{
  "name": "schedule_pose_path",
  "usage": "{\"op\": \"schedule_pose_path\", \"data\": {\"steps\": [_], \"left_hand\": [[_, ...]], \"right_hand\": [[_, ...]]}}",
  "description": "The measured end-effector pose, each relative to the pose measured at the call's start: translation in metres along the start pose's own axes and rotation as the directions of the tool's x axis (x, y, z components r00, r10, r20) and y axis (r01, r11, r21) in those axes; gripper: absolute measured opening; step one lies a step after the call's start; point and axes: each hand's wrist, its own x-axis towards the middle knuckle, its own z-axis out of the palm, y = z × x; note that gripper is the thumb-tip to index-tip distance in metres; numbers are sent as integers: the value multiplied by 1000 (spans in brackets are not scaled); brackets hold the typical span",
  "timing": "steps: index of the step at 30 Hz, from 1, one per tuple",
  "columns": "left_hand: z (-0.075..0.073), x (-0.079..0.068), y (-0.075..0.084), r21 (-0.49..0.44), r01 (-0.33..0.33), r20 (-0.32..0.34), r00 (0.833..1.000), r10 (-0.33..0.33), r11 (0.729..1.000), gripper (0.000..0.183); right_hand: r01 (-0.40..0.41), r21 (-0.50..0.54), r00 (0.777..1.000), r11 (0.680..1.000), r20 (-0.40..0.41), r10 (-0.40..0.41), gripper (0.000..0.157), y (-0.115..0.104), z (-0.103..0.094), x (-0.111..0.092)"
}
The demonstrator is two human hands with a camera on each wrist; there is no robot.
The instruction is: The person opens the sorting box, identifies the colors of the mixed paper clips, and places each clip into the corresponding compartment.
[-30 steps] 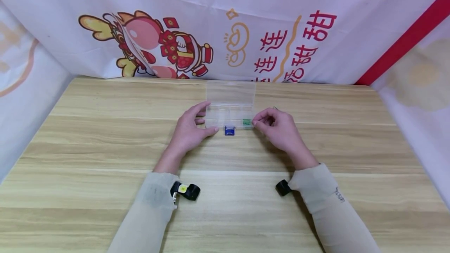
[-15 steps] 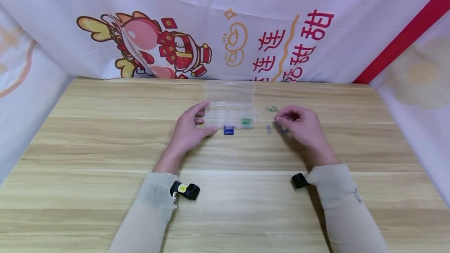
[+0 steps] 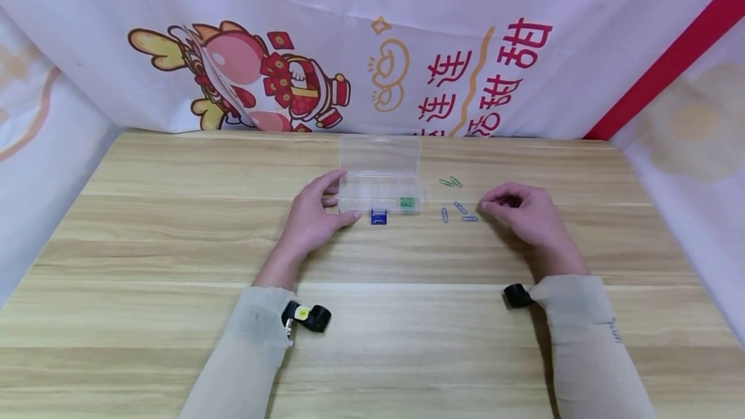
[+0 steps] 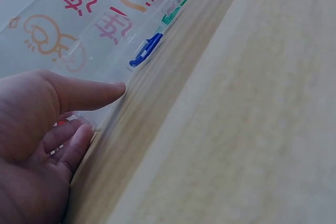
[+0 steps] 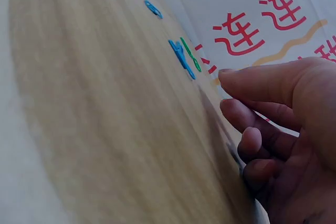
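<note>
A clear plastic compartment box [image 3: 369, 194] lies on the table with its lid [image 3: 381, 152] raised at the back. My left hand [image 3: 313, 213] holds the box's left end, thumb at the front edge and index finger toward the back corner. A blue latch-like piece [image 3: 379, 217] sits at the box's front edge. Something small and green [image 3: 407, 202] shows in the right front compartment. My right hand [image 3: 526, 215] is right of the box, fingers loosely bent with nothing between thumb and index finger. Just left of it lie three blue paper clips [image 3: 460, 207].
Two green paper clips [image 3: 451, 182] lie behind the blue ones. The wooden table [image 3: 372, 354] ends at a printed cloth [image 3: 372, 50] behind the box. Black wrist cameras [image 3: 517, 296] jut inward from both sleeves.
My right hand has moved right, from the box's right front corner to beyond the paper clips, bringing the clips into full view. My left hand has stayed on the box.
</note>
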Motion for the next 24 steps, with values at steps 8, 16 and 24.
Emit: {"op": "schedule_pose_path", "data": {"steps": [8, 16, 24], "left_hand": [[0, 0, -1, 9, 0, -1, 1000, 0, 1000, 82], [1, 1, -2, 23, -8, -1, 1000, 8, 1000, 82], [1, 0, 1, 29, -6, 0, 1000, 6, 1000, 82]], "right_hand": [[22, -83, 996, 996, 85, -15, 35, -4, 3, 0], [42, -170, 998, 985, 63, -31, 19, -6, 5, 0], [34, -150, 996, 988, 86, -21, 19, -7, 5, 1]]}}
